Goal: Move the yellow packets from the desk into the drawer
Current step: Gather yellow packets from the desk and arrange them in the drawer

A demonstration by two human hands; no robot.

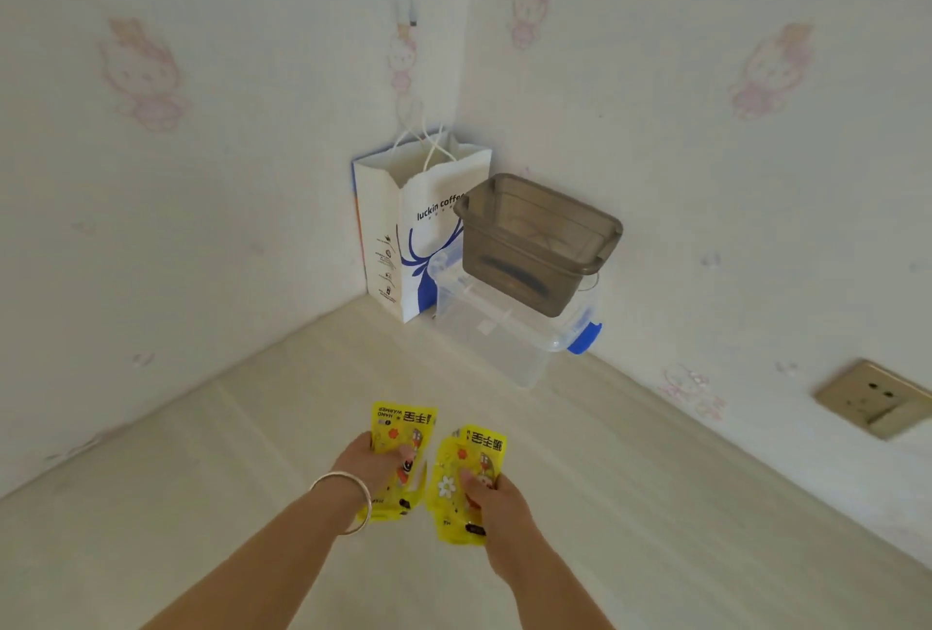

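Observation:
Two yellow hand-warmer packets are held over the pale wooden desk [201, 503], side by side. My left hand [370, 465], with a silver bangle on the wrist, grips the left yellow packet [403, 427] near its middle. The right yellow packet [471, 460] is pinched by my right hand [491, 496] at its lower right part. Both packets show printed flowers and black lettering. No drawer is in view.
In the far corner stands a white and blue paper coffee bag [403, 236]. Beside it a clear plastic box with a blue latch [504, 337] carries a smoky grey tub [534, 246] on top. A brass wall socket [872, 397] sits on the right wall.

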